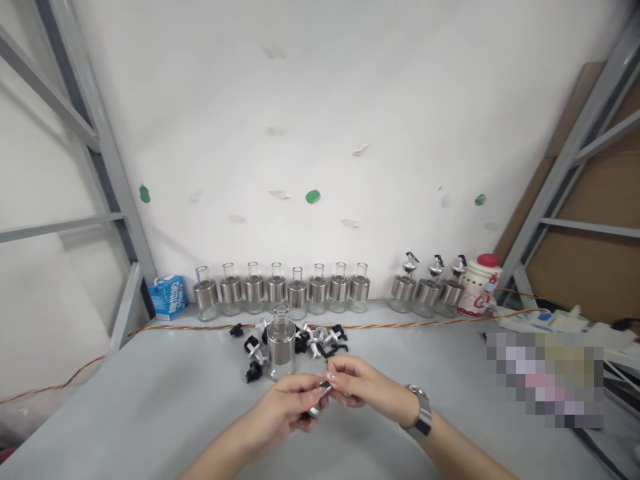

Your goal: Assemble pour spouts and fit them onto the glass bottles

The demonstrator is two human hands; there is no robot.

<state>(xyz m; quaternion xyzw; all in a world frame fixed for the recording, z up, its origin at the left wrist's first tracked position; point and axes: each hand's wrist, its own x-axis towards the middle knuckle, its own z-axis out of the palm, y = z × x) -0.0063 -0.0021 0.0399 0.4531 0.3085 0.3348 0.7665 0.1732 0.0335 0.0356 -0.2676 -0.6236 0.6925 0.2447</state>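
My left hand (283,407) is closed around a silver and black pourer spout (315,412), held low over the front of the table. My right hand (359,385), with a watch on its wrist, pinches at the black end of the same spout; the fingers hide most of it. Just beyond my hands an uncapped glass bottle (282,348) with a steel band stands upright. Around and behind it lie several loose pourer parts in black and silver, among them a black stopper (254,371) and a silver spout piece (316,345).
Along the wall stands a row of several uncapped bottles (277,289). Three bottles with pourers fitted (429,293) are farther right, beside a red-lidded white container (479,283). A blue carton (169,298) sits at left. A twisted wire (390,326) crosses the table (150,393).
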